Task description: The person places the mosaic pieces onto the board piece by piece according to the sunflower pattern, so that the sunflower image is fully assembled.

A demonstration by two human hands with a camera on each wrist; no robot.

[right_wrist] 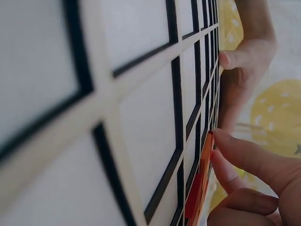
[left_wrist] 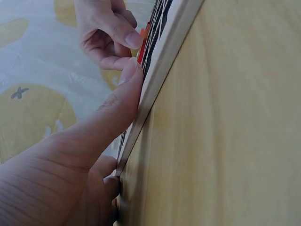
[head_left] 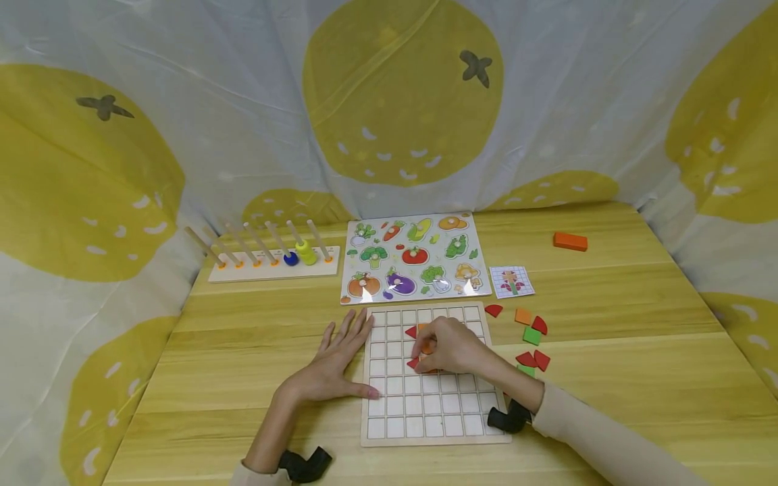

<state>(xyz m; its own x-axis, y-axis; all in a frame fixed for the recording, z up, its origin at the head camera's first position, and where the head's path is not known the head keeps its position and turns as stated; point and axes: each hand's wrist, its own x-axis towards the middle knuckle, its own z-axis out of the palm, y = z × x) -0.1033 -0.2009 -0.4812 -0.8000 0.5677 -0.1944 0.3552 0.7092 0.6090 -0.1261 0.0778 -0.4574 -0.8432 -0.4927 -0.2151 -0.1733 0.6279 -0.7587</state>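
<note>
Head view: right hand [head_left: 448,346] over the grid board [head_left: 433,442], thumb and forefinger pinching a small red piece [head_left: 413,363]; cannot tell whether it is seated. Just beyond those fingers, another red piece [head_left: 411,331]; beneath them, an orange piece [head_left: 428,346], partly hidden. Left hand [head_left: 331,368] spread along the board's left edge, thumb on the rim. Right of the right fingers: loose red, green and orange pieces [head_left: 531,335]. Farther out beyond them: pattern card [head_left: 512,282], flower-like design on gridlines; vegetable puzzle [head_left: 415,256]; orange block [head_left: 570,241]. Beyond the left fingers, a peg stand [head_left: 275,270]; markings on its base too small to read.

Left wrist view: left thumb against board edge; right fingers close beyond its tip, at red.

Right wrist view: right fingertips meet at a red edge; left hand across the board from them.
</note>
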